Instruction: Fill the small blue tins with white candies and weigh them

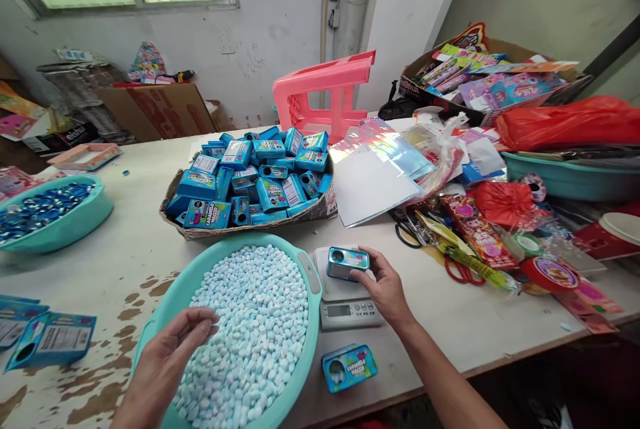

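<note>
Across the tabletop (425,342), your right hand (387,286) grips a tin (349,262) on the scale (345,289), right of centre; a careless release could tip it. Your left hand (165,356), half-open, looks empty above the candies (250,329).

The candy basin (250,342) stands before the carton of small boxes (250,216), with the scale (345,292) on its right. One tin (347,368) lies in front of the scale; the basin of caps (75,219) sits left of the carton.
</note>
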